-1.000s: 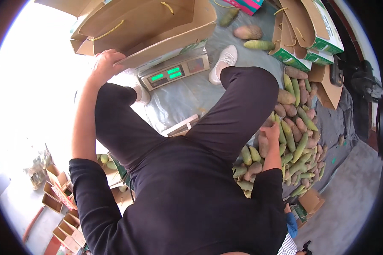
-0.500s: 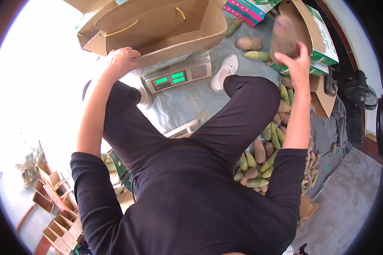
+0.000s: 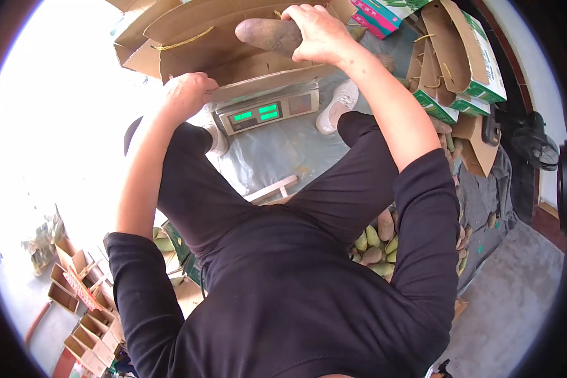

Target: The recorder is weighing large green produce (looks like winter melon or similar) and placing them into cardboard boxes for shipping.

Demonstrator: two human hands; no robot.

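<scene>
My right hand [image 3: 321, 34] is closed around the thick end of a long brownish-purple root vegetable [image 3: 264, 34]. It holds the root vegetable nearly level over an open cardboard box [image 3: 271, 80] with yellow cord handles. At the box's near left corner, my left hand [image 3: 189, 96] grips the rim with its fingers bent over the edge. Under the box is a digital scale [image 3: 268, 114] with lit green displays. The part of the box I can see into shows bare cardboard; its far right side is hidden behind my right hand.
Several green-and-white cartons [image 3: 463, 63] with cord handles stand at the right, near a small black fan [image 3: 535, 142]. Green and brownish root vegetables [image 3: 373, 242] lie piled beside my right leg. A wooden stool edge [image 3: 274, 189] shows between my legs. More cardboard boxes [image 3: 88, 343] stand lower left.
My right hand has carried the root vegetable left from beside the cartons to above the box, turning it from upright to nearly level. My left hand stays on the box rim.
</scene>
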